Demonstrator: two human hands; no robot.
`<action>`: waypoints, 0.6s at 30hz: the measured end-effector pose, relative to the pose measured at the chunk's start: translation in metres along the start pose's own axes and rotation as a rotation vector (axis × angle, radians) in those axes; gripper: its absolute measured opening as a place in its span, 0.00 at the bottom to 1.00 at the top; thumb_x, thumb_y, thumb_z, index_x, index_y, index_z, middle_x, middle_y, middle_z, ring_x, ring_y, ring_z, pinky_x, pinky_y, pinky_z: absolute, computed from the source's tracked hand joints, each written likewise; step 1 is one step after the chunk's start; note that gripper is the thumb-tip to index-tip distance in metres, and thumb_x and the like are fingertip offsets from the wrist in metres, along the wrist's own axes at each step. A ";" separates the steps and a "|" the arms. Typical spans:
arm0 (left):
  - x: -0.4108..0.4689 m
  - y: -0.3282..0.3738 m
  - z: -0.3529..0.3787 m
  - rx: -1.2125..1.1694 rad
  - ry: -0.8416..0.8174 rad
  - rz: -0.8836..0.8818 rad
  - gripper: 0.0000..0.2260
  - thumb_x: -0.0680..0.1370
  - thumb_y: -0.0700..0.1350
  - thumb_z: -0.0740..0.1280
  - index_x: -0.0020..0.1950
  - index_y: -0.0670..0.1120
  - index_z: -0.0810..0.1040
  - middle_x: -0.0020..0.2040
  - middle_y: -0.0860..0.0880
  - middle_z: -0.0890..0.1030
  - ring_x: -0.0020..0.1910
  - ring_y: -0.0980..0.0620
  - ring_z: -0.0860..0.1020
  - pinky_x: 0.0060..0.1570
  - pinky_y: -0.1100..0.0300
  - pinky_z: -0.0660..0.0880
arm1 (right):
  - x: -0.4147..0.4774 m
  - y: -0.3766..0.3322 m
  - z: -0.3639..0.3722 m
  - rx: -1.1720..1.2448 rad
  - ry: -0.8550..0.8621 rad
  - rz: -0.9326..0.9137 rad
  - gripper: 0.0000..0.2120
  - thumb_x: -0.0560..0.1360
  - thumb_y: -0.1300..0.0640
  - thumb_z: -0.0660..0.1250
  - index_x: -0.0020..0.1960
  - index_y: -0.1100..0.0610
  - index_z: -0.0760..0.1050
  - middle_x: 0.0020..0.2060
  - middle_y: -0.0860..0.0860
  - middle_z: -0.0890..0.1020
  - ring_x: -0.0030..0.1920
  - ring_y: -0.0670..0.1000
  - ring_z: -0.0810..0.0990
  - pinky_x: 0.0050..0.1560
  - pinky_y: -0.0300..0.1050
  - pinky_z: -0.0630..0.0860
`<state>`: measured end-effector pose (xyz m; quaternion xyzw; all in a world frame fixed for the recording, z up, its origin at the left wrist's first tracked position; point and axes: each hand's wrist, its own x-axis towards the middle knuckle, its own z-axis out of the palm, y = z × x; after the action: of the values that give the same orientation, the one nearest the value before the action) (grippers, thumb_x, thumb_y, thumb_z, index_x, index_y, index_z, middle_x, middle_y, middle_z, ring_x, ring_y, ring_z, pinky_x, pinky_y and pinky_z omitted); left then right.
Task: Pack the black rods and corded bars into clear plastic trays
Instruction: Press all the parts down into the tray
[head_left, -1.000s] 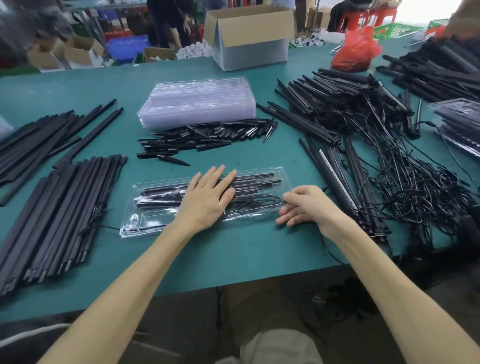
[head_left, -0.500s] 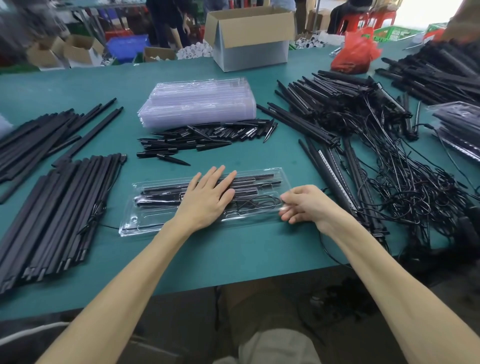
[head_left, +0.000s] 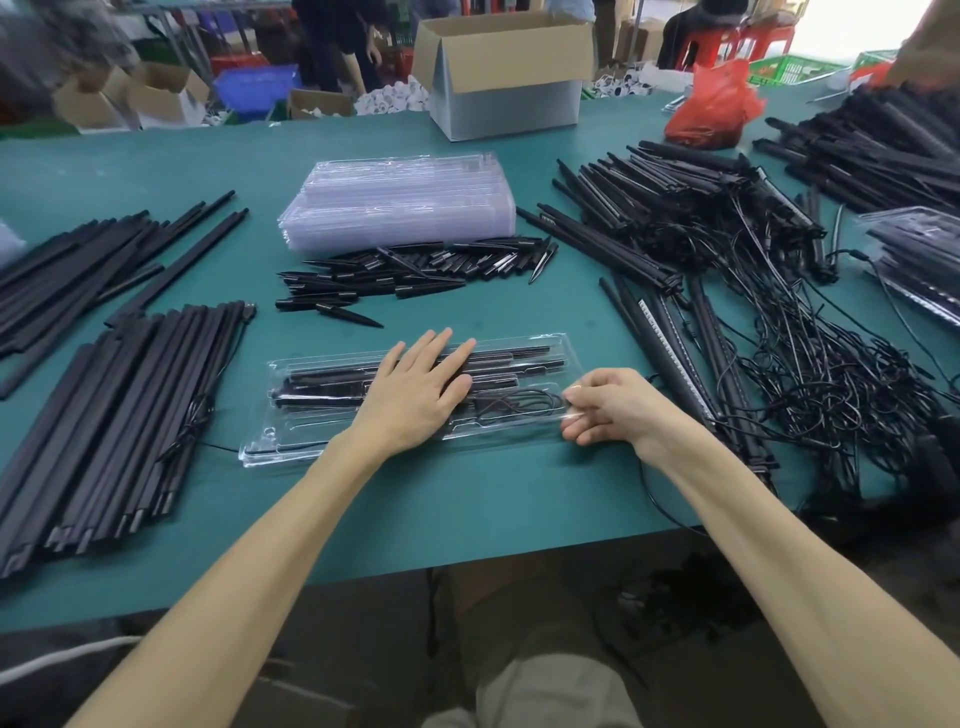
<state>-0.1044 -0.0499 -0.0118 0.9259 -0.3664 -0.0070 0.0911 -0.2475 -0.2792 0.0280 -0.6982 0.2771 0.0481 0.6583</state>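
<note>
A clear plastic tray lies in front of me on the green table, holding black rods and a coiled cord. My left hand rests flat on top of it with straight fingers. My right hand pinches the tray's right end with curled fingers. A stack of empty clear trays sits further back. Short pointed black pieces lie in front of that stack. Long black rods are piled at the left. Corded bars with tangled cables spread across the right.
An open cardboard box stands at the table's far edge, with a red plastic bag to its right. More packed trays lie at the far right. Another rod pile is at the far left. People stand beyond the table.
My right hand's fingers have curled in and closed on the tray's right end. My left hand stays flat on the tray.
</note>
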 end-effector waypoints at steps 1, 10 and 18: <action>0.001 -0.001 -0.001 -0.006 -0.009 -0.003 0.24 0.84 0.61 0.45 0.81 0.63 0.50 0.83 0.55 0.50 0.81 0.56 0.46 0.79 0.52 0.40 | 0.000 0.000 0.000 0.001 0.003 0.001 0.02 0.80 0.64 0.65 0.50 0.63 0.75 0.31 0.58 0.83 0.31 0.53 0.85 0.28 0.41 0.79; 0.004 -0.001 -0.007 -0.038 -0.054 -0.008 0.23 0.85 0.61 0.47 0.81 0.63 0.52 0.83 0.55 0.51 0.81 0.56 0.47 0.79 0.52 0.41 | 0.000 -0.001 0.002 -0.017 0.020 0.002 0.06 0.80 0.64 0.66 0.52 0.67 0.77 0.33 0.60 0.83 0.30 0.52 0.84 0.27 0.40 0.79; 0.008 -0.002 -0.014 -0.072 -0.113 -0.013 0.23 0.85 0.60 0.49 0.81 0.62 0.53 0.83 0.54 0.52 0.81 0.55 0.48 0.79 0.51 0.42 | -0.002 -0.002 0.004 -0.026 0.030 0.007 0.07 0.81 0.63 0.65 0.52 0.68 0.77 0.36 0.61 0.83 0.30 0.51 0.84 0.28 0.39 0.79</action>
<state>-0.0964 -0.0518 0.0018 0.9225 -0.3645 -0.0731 0.1034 -0.2472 -0.2751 0.0306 -0.7063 0.2889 0.0432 0.6449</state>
